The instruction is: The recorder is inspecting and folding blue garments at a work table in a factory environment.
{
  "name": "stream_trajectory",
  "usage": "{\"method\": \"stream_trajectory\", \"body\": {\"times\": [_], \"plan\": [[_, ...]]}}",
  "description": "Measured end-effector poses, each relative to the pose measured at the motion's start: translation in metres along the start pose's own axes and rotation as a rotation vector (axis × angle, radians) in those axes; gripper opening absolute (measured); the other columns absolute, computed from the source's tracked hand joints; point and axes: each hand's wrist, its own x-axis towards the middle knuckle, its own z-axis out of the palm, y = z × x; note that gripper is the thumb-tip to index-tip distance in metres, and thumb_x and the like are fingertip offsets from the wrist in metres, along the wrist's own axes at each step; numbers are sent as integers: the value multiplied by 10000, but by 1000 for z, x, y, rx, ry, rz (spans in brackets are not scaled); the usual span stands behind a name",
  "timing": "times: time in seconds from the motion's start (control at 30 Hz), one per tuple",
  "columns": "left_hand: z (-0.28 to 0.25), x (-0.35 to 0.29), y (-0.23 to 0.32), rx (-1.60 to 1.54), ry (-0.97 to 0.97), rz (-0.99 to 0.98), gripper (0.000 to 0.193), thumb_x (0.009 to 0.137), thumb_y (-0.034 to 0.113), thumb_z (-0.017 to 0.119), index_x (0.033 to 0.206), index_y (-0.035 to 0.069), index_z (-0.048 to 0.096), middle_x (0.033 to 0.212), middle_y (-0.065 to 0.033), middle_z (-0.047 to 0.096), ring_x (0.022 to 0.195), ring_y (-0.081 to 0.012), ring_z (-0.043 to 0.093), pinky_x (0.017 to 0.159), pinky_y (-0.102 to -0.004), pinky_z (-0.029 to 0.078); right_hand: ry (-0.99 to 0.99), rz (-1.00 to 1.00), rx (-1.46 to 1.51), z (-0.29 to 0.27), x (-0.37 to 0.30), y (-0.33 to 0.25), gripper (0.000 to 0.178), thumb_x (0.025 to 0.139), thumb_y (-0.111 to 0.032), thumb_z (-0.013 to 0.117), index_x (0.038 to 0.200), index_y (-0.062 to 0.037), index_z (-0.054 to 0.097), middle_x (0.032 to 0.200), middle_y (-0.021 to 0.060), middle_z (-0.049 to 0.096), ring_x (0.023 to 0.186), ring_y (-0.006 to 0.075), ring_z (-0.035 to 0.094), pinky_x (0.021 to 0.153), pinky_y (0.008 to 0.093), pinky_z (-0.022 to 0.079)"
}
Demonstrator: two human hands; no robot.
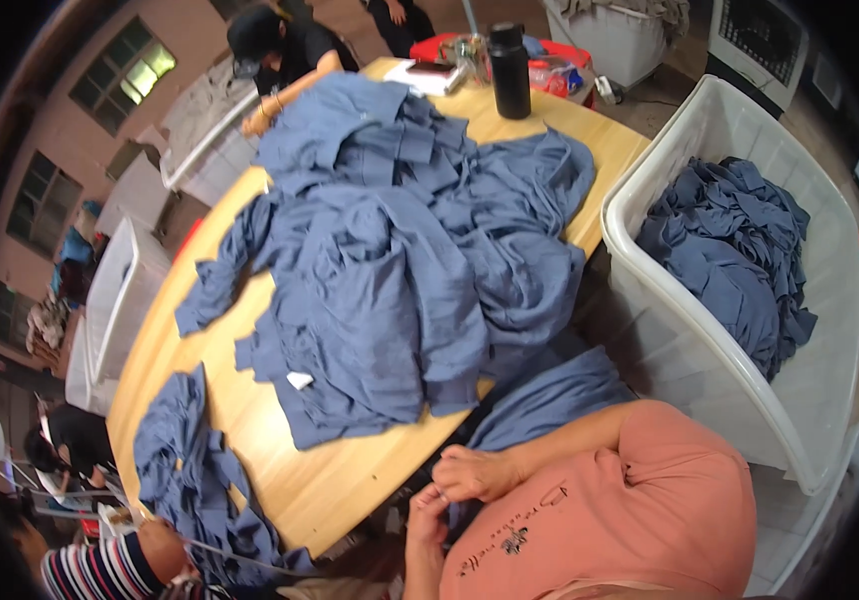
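My two hands meet in front of my coral shirt (600,510), just off the near edge of the wooden table (350,500). My right hand (478,473) is closed, with its fingers curled in towards the left. Against its fingertips, my left hand (428,515) is pinched closed. Whatever is between the fingers is too small to make out. Beyond my right forearm, a blue-grey cloth (555,400) hangs below the table's edge. A large heap of blue-grey garments (380,270) covers the table's middle, with a small white tag (299,380) on its near side.
At the right stands a white plastic bin (710,340) holding blue-grey cloth. More garments (190,470) drape over the table's left edge, near another person's striped sleeve (100,575). Across the table a person in black (300,50) reaches to the heap. A black bottle (510,75) stands at the far side.
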Motion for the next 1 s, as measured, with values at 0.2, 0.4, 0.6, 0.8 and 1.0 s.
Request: {"method": "stream_trajectory", "body": {"times": [0.2, 0.4, 0.6, 0.8, 1.0], "plan": [[7, -2, -13, -57, 192, 188, 168, 749, -9, 562, 911, -10, 605, 871, -33, 615, 792, -98, 558, 729, -231, 439, -84, 140, -75, 8, -3, 2, 133, 715, -163, 530, 811, -71, 548, 937, 70, 542, 834, 246, 516, 730, 385, 376], [10, -6, -14, 44, 293, 282, 119, 764, -41, 581, 882, -26, 592, 829, -22, 607, 727, -66, 531, 684, -201, 423, -222, 403, 2, 15, -2, 5, 106, 668, -46, 560, 774, -40, 553, 841, 86, 570, 750, 256, 564, 615, 345, 437], [11, -5, -13, 187, 375, 402, 90, 765, -49, 600, 850, -23, 612, 788, -10, 619, 681, -41, 523, 640, -178, 425, -79, 636, 302, 14, 0, 6, 142, 693, -23, 609, 795, -1, 512, 808, 149, 556, 723, 340, 575, 583, 406, 444], [16, -1, -12, 297, 423, 457, 48, 766, -39, 602, 805, -22, 623, 766, -7, 625, 688, -44, 530, 634, -187, 436, -202, 660, 198, 18, -3, 12, 141, 725, -86, 617, 745, -29, 489, 669, 154, 557, 638, 377, 555, 534, 435, 421], [26, 6, -18, 700, 664, 679, 51, 754, -23, 587, 788, -8, 622, 696, -56, 620, 637, -80, 555, 588, -226, 443, -128, 686, 58, 22, -10, 14, 141, 719, -83, 590, 679, -37, 463, 583, 148, 533, 557, 370, 543, 470, 444, 400]]}}
